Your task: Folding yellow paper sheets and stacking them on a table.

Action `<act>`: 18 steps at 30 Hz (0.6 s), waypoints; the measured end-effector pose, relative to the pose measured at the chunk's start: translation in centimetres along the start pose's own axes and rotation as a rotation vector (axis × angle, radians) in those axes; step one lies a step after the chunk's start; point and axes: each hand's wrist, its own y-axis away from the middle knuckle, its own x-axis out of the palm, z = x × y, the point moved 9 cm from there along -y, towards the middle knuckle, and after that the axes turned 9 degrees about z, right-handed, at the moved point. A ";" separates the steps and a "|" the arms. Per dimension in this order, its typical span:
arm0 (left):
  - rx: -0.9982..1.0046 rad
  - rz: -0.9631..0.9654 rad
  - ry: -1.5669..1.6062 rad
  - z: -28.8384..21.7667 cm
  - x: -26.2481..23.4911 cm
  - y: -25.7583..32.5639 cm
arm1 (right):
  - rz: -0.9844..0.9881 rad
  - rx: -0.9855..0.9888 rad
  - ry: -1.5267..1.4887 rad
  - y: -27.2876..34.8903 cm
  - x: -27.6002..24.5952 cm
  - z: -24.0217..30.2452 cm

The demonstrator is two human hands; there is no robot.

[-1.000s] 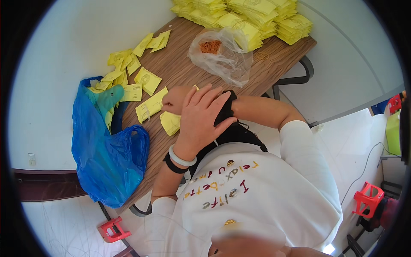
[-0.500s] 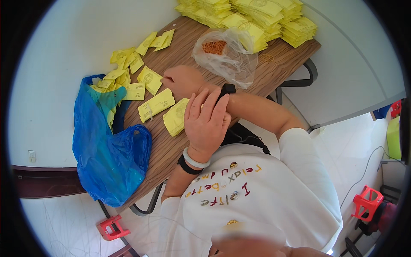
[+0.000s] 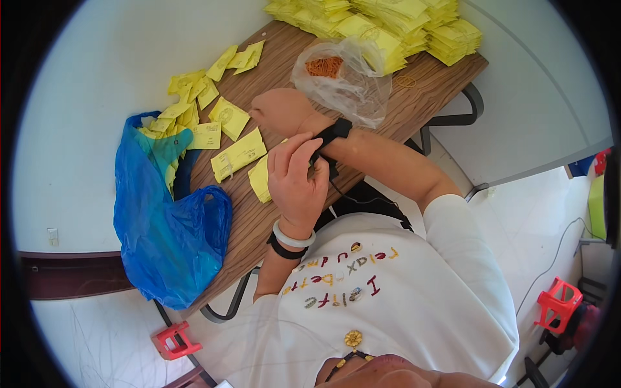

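Observation:
My right forearm reaches across the table from the right, and my right hand is curled into a loose fist, with nothing seen in it. A black wrist strap with a small dark block circles my right wrist. My left hand is bent over the inner side of that wrist, its fingers closed on the strap. A white bangle and a black band are on my left wrist. Under and beside my hands lie flat yellow packets, one of them partly covered by my left hand.
A blue plastic bag spilling yellow packets hangs over the table's left edge. A clear bag with orange-brown rubber bands lies beyond my right hand. Yellow packets are stacked at the back. Red stools stand on the floor.
My left hand has slid slightly left and down, its fingers curling from lying flat over the wrist to gripping the strap. The strap now shows more. My right fist has turned slightly.

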 end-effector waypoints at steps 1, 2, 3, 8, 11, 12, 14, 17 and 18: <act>-0.032 0.001 0.056 0.4 0.2 0.0 | -0.018 0.047 -0.130 0.0 -0.1 -0.7; -0.063 0.001 0.112 0.8 0.3 0.0 | -0.016 0.043 -0.131 -0.2 -0.1 -0.8; -0.065 -0.002 0.109 0.8 0.3 0.1 | 0.021 0.076 -0.199 -0.3 0.3 -1.2; -0.059 -0.021 0.098 0.8 0.1 -0.3 | 0.133 0.208 -0.623 -0.7 2.0 -2.2; -0.014 -0.024 0.030 0.3 0.0 -0.9 | 0.131 0.254 -0.840 -1.0 3.3 -2.9; -0.016 -0.011 0.019 0.3 0.2 -1.0 | 0.108 0.268 -0.913 -1.1 3.7 -3.3; -0.020 0.016 0.000 0.2 0.7 -1.2 | 0.084 0.284 -0.986 -1.2 4.3 -4.2; -0.013 0.035 0.023 0.3 0.5 -1.6 | 0.142 0.395 -1.160 -0.9 5.5 -4.4; -0.007 0.046 0.036 0.3 0.5 -1.7 | 0.147 0.394 -1.160 -1.0 5.4 -4.3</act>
